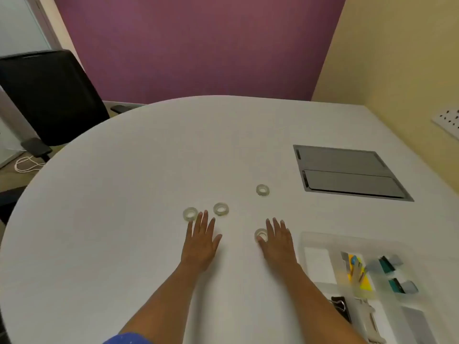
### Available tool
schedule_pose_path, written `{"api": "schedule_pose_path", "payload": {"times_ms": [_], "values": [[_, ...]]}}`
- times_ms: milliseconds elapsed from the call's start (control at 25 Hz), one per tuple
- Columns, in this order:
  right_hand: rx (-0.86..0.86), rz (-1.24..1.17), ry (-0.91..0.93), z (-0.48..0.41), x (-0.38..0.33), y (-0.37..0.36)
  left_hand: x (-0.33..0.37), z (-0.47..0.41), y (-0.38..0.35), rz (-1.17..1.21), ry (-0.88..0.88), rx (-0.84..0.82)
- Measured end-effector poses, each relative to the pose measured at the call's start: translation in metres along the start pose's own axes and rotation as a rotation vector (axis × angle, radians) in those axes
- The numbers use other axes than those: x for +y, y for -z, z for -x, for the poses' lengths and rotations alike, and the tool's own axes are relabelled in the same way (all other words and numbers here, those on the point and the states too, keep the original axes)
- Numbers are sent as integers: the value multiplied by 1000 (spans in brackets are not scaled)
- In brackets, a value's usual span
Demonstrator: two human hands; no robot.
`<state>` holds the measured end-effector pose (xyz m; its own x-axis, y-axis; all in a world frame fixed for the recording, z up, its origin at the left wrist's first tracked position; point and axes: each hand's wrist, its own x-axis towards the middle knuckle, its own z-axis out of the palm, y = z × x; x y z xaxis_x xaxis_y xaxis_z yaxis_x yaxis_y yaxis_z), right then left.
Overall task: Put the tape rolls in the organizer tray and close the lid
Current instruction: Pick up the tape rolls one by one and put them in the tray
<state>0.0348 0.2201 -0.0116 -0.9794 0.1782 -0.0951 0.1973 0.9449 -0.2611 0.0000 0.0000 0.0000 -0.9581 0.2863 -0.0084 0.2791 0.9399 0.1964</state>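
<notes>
Several small clear tape rolls lie flat on the white table (124, 219): one at the left (190, 214), one beside it (221, 209), one farther back (262, 190), and one (260, 235) touching the thumb side of my right hand (278, 240). My left hand (201, 240) lies flat, palm down, fingers apart, its fingertips just short of the two left rolls. The right hand is also flat and holds nothing. The translucent organizer tray (305, 240) sits at the lower right, with an empty near-left compartment; its lid is not clearly visible.
The tray holds coloured sticky notes (357, 274), teal and grey clips (387, 265), and a black binder clip (339, 304). A grey cable hatch (347, 172) is set into the table at the right. A black chair (49, 95) stands at the left behind the table.
</notes>
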Motion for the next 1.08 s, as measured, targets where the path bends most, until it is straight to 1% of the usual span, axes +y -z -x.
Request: {"api": "schedule_pose_path", "payload": {"times_ms": [40, 200, 280, 480, 640, 760, 840, 920, 1080], "values": [[4, -12, -2, 4, 1, -5, 1, 6, -6, -22, 1, -22], [45, -146, -45, 11, 5, -18, 5, 24, -34, 19, 2, -133], [60, -194, -44, 11, 4, -17, 8, 30, -43, 54, 5, -153], [52, -222, -52, 8, -2, -15, 14, 41, -57, 122, 39, -79], [43, -147, -43, -1, -8, -12, 14, 42, -59, 152, 32, -11], [8, -99, -61, -7, -11, -7, 13, 42, -62, 143, 25, 7], [-17, -159, -77, -10, -12, -3, 13, 42, -63, 135, 27, 9], [-4, -261, -94, -10, -13, 2, 13, 41, -64, 137, 32, 11], [106, -404, -123, -8, -11, 22, 12, 43, -66, 146, 43, 4]]}}
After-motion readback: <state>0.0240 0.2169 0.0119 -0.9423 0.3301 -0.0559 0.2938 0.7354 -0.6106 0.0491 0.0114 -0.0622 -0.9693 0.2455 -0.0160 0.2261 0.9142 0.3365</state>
